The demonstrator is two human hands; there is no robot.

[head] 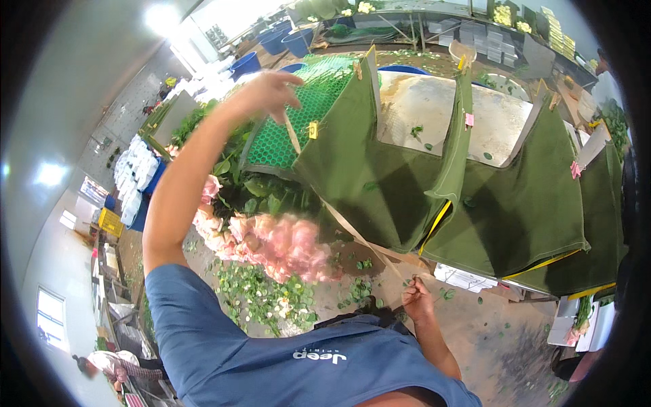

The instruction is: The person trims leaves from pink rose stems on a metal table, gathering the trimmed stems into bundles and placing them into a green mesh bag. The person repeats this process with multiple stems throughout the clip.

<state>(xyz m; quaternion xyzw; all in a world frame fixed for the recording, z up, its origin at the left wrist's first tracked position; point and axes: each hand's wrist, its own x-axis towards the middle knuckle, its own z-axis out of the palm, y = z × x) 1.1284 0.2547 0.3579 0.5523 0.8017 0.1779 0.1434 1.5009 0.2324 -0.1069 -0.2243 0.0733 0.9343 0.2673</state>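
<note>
My right hand [418, 299] is shut on one end of a thin, pale strap [351, 229] low in front of my chest. The strap runs up to the left and passes behind the near corner of a dark green cloth divider [351, 152]. A pale strip like it emerges above that corner and meets the fingers of my left hand [269, 94], raised over a green plastic mesh [290, 137]. Motion blurs this hand, so its grip cannot be made out. Beneath my left arm hang pink roses [274, 239], partly blurred, with leafy stems behind them.
Several stiff green partitions, clipped with a yellow binder clip [313, 129] and pegs, stand along the bench to the right. Cut leaves [269, 295] litter the floor. Blue buckets [297, 41] stand at the back. A person [119, 369] bends at the lower left.
</note>
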